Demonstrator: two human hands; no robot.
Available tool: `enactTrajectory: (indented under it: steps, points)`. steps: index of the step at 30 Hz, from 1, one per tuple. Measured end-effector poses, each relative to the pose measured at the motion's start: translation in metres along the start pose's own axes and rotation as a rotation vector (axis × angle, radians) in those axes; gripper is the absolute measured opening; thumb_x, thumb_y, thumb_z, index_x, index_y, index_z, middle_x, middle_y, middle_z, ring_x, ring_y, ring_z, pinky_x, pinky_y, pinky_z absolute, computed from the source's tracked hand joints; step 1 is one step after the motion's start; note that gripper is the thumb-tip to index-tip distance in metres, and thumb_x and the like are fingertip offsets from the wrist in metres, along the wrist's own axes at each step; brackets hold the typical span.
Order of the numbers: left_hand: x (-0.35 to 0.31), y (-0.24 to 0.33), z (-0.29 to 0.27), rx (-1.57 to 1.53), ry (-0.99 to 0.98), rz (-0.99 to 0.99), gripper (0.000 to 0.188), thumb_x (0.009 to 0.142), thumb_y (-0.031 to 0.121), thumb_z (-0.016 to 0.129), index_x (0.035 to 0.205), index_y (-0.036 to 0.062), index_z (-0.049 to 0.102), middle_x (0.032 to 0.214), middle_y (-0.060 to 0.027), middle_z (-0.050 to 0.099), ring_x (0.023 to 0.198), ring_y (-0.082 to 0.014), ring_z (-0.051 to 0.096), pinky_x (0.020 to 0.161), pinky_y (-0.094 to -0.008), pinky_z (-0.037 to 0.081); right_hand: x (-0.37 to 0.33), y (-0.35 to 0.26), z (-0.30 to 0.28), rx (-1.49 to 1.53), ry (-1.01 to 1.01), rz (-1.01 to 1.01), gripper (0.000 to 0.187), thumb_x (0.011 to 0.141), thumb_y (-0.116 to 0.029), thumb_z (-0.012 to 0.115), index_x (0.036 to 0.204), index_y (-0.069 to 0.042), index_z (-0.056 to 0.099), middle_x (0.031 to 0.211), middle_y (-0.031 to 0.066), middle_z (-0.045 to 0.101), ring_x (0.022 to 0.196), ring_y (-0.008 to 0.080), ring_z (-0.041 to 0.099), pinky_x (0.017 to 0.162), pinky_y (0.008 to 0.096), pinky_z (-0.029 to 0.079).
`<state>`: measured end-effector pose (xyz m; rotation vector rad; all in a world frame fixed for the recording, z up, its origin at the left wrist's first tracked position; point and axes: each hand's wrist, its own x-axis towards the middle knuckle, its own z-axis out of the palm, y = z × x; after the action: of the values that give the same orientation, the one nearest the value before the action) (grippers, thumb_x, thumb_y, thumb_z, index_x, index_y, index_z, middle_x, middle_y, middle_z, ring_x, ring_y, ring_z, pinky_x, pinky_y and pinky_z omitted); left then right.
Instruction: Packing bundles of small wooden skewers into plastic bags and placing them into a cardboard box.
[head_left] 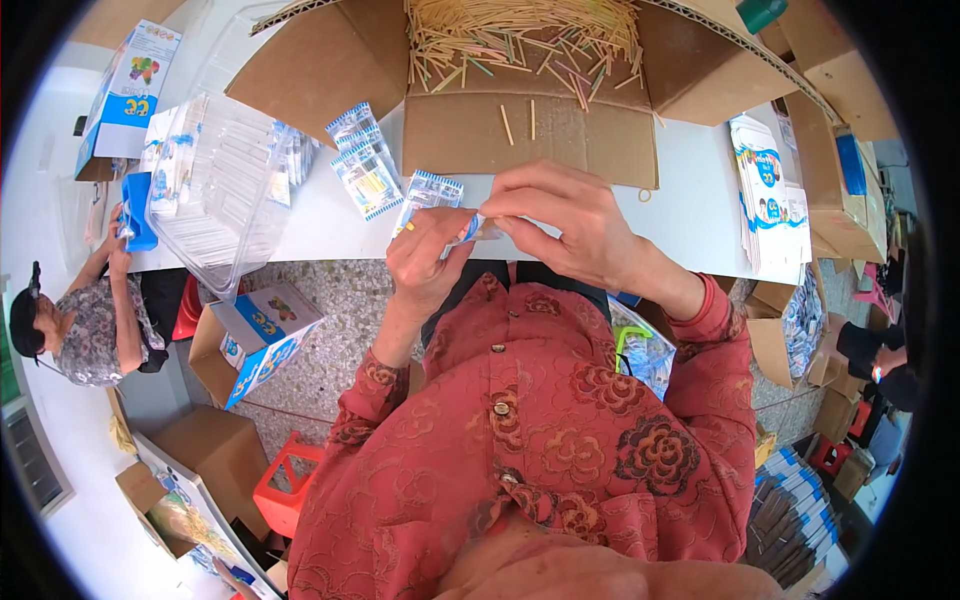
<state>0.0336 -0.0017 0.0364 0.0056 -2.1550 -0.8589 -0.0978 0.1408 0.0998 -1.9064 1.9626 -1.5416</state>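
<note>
Near the table's front edge, my left hand [428,255] pinches a small clear and blue plastic packet [472,229]. The fingers of my right hand [565,220] close on the packet's other end, thumb against forefinger. Whether they hold anything else is too small to make out. Just behind my left hand lies a blue-and-white printed packet [436,187], partly covered by that hand. Further left rest more joined packets [363,165]. Beyond my hands an open cardboard box [530,135] holds a heap of thin coloured sticks [525,40], with two loose ones on its front flap.
A clear plastic tray [215,190] stands at the left, beside a printed carton [130,90]. Stacked printed bags [768,195] lie at the table's right. A co-worker [95,320] sits at far left, hands on a blue object. Cartons and a red stool [290,480] stand on the floor.
</note>
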Motion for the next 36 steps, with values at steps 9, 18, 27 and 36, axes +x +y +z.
enactTrajectory:
  steps: [9, 18, 27, 36]
  points:
    - [-0.002, 0.001, -0.002, -0.158, 0.055, -0.192, 0.03, 0.063, -0.01, 0.068, 0.091, -0.0003, 0.064, 0.085, -0.0101, 0.066, 0.074, -0.0219, 0.064, 0.067, -0.0292, 0.051, -0.003, -0.003, 0.002, -0.302, -0.296, 0.063, 0.037, 0.082, -0.02, 0.063, 0.117, -0.01, 0.058, 0.123, 0.011, 0.052, 0.097, 0.0315, 0.058, 0.08, 0.0395, 0.049]
    - [-0.024, -0.064, -0.026, -0.363, 0.242, -0.689, 0.016, 0.076, -0.003, 0.068, 0.092, -0.0018, 0.064, 0.083, -0.0025, 0.066, 0.074, -0.0072, 0.059, 0.066, -0.0225, 0.047, -0.009, 0.022, 0.01, -0.189, -0.318, 0.224, 0.038, 0.087, -0.02, 0.058, 0.123, -0.008, 0.052, 0.128, 0.0134, 0.048, 0.104, 0.0351, 0.055, 0.085, 0.0399, 0.048]
    - [-0.033, -0.123, -0.034, -0.203, 0.22, -0.79, 0.027, 0.072, 0.005, 0.074, 0.096, -0.0019, 0.063, 0.086, -0.0051, 0.065, 0.07, -0.0096, 0.058, 0.065, -0.0243, 0.047, -0.035, 0.064, 0.049, -0.091, -0.399, 0.364, 0.036, 0.086, -0.019, 0.06, 0.119, -0.006, 0.053, 0.123, 0.0165, 0.05, 0.102, 0.0359, 0.056, 0.084, 0.0404, 0.048]
    - [-0.038, -0.093, -0.027, 0.451, 0.275, -0.502, 0.061, 0.062, 0.013, 0.079, 0.116, 0.0029, 0.052, 0.112, -0.0149, 0.052, 0.097, -0.03, 0.052, 0.083, -0.0387, 0.044, -0.032, 0.073, 0.096, -0.236, -0.21, 0.37, 0.043, 0.083, -0.026, 0.062, 0.119, -0.002, 0.052, 0.121, 0.0144, 0.051, 0.106, 0.0331, 0.054, 0.086, 0.04, 0.046]
